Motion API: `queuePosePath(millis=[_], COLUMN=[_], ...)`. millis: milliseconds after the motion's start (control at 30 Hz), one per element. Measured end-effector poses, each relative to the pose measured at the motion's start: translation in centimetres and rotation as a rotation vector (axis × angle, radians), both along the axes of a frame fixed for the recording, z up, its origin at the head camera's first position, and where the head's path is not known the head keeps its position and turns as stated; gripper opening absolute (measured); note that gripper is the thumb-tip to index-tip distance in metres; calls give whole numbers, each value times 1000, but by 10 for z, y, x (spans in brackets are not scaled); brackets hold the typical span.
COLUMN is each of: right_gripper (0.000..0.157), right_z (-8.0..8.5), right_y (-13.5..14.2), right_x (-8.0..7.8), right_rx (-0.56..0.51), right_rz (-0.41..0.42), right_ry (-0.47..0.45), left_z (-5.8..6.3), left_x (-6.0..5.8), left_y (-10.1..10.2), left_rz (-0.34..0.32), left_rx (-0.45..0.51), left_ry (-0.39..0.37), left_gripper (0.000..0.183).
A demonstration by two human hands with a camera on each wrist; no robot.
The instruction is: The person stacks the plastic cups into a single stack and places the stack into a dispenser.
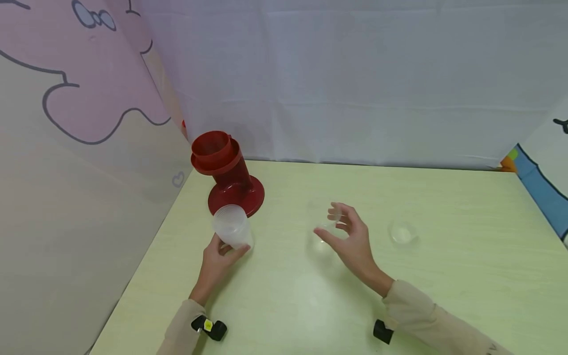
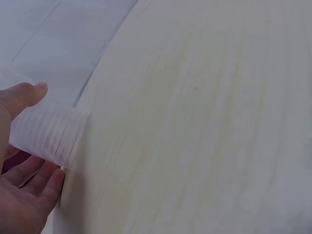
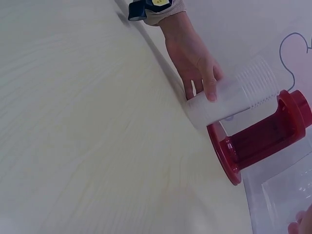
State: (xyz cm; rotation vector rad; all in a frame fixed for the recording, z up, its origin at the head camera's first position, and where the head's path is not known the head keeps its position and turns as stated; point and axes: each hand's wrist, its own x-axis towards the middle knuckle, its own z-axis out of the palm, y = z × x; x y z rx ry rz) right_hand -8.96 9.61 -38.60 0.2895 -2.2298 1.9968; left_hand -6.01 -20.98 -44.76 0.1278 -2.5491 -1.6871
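Observation:
My left hand (image 1: 216, 265) grips a stack of nested clear plastic cups (image 1: 231, 224) near its bottom, fingers on one side and thumb on the other. The stack stands just in front of a red cup dispenser (image 1: 232, 190). In the left wrist view the ribbed rims of the cup stack (image 2: 46, 129) show between thumb and fingers. My right hand (image 1: 355, 244) holds a single clear plastic cup (image 1: 327, 224) between thumb and curved fingers, above the table. Part of that cup (image 3: 287, 190) shows at the right wrist view's lower right edge.
A separate clear cup (image 1: 403, 233) sits on the pale yellow table (image 1: 288, 305), right of my right hand. A white cloth (image 1: 355, 84) hangs behind the table's back edge. A printed wall panel (image 1: 80, 197) borders the left side.

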Motion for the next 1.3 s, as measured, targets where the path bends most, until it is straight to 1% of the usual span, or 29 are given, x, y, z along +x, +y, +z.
queuePosePath(millis=[33, 67, 133, 200, 433, 600, 733, 867, 967, 1067, 1133, 1200, 1300], right_gripper=[57, 57, 56, 56, 58, 59, 59, 59, 58, 58, 57, 57, 59], right_z=[1, 5, 5, 2, -17, -19, -17, -11, 1, 13, 16, 13, 4], right_y=[-1, -2, -3, -4, -7, -11, -14, -18, -23, -26, -28, -30, -32], right_x=[0, 1, 1, -1, -11, -13, -14, -14, -10, -5, -4, -6, -12], right_rx=[-2, 0, -8, -21, -38, -58, -71, -62, -58, -54, -47, -45, -49], right_rz=[3, 7, 14, 20, 32, 53, 75, 92, 108, 118, 121, 126, 137], right_ry=[0, -1, 8, 19, 28, 48, 50, 44, 48, 49, 54, 56, 65], left_z=[0, 0, 0, 0, 1, 3, 2, -14, -26, -30, -30, -31, -31], left_x=[0, 0, 0, 0, -1, -1, -1, -6, -10, -11, -11, -11, -11], left_y=[0, 0, 0, 0, 0, 1, 1, -5, -11, -12, -12, -12, -12], left_rz=[0, 0, 1, 3, 6, 1, -2, 5, 14, 16, 17, 17, 19], left_rx=[-1, -3, -7, -12, -11, -17, -17, -12, -13, -15, -14, -13, -14], left_ry=[0, 0, 2, 4, -4, -4, -3, -10, -21, -15, -10, -7, -12], left_gripper=[65, 65, 65, 65, 65, 66, 67, 70, 72, 74, 75, 75, 75])
